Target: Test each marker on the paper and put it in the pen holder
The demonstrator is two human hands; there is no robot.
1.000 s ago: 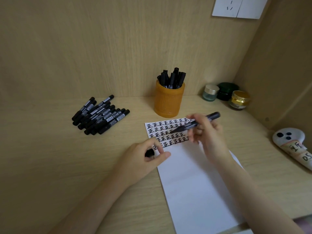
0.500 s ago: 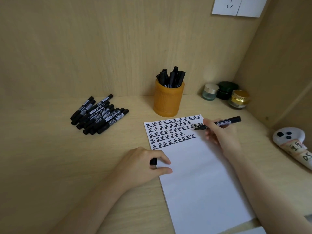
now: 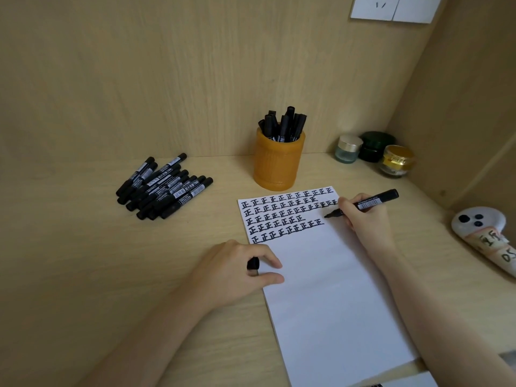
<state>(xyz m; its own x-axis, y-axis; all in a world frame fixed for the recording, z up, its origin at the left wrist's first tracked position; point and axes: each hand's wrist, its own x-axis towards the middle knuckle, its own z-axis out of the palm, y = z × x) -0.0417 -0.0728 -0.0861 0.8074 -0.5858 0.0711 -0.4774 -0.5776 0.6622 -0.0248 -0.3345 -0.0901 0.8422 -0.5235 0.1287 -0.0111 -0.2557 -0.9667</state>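
My right hand (image 3: 365, 216) grips an uncapped black marker (image 3: 368, 203), its tip just above the white paper (image 3: 329, 289) at the right end of the rows of black characters. My left hand (image 3: 234, 270) rests on the paper's left edge and holds the black marker cap (image 3: 253, 264) between its fingers. An orange pen holder (image 3: 277, 163) with several black markers stands behind the paper. A pile of several capped black markers (image 3: 163, 187) lies on the desk to the left.
Three small jars (image 3: 372, 152) stand in the back right corner. A white object with black dots (image 3: 485, 236) lies at the right edge. Wooden walls close in behind and on the right; a wall socket (image 3: 393, 7) sits above.
My right hand swung the marker from over the paper's middle to the right end of the rows and lowered its tip. My left hand slid slightly down with the cap.
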